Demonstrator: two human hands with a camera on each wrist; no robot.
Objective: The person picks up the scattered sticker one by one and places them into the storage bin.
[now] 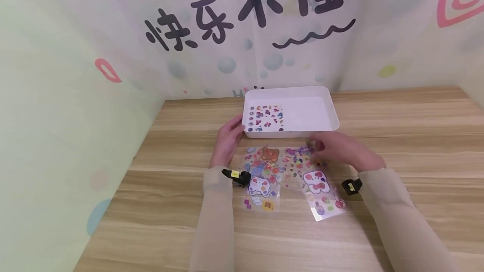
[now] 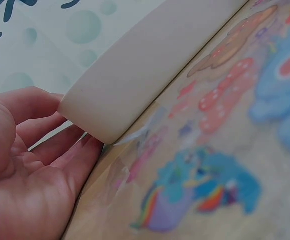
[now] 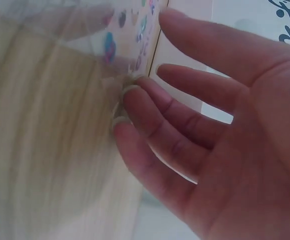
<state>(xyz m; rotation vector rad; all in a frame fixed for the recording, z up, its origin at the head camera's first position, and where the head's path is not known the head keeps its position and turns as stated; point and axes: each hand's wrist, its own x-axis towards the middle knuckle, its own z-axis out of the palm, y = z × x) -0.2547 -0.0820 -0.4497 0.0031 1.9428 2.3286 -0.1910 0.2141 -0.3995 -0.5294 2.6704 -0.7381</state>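
My left hand (image 1: pixel 227 137) touches the front left corner of a white tray (image 1: pixel 291 134), its fingers against the outer wall. In the left wrist view, the fingertips meet that tray corner. My right hand (image 1: pixel 336 148) is over the top right corner of the clear sticker sheets, near the tray's front wall. The right wrist view shows its fingers (image 3: pixel 157 117) loosely bent at a transparent sheet edge. One clear sticker sheet (image 1: pixel 261 186) with bear stickers lies at left. Another sticker sheet (image 1: pixel 317 184), with a white bunny, slants at right, and their upper parts overlap.
A further sticker sheet (image 1: pixel 266 116) with small colourful figures is inside the tray at its left end. The tray stands at the back of the wooden table (image 1: pixel 170 221), close to a printed cloth backdrop (image 1: pixel 227 74). Another cloth wall rises at the left.
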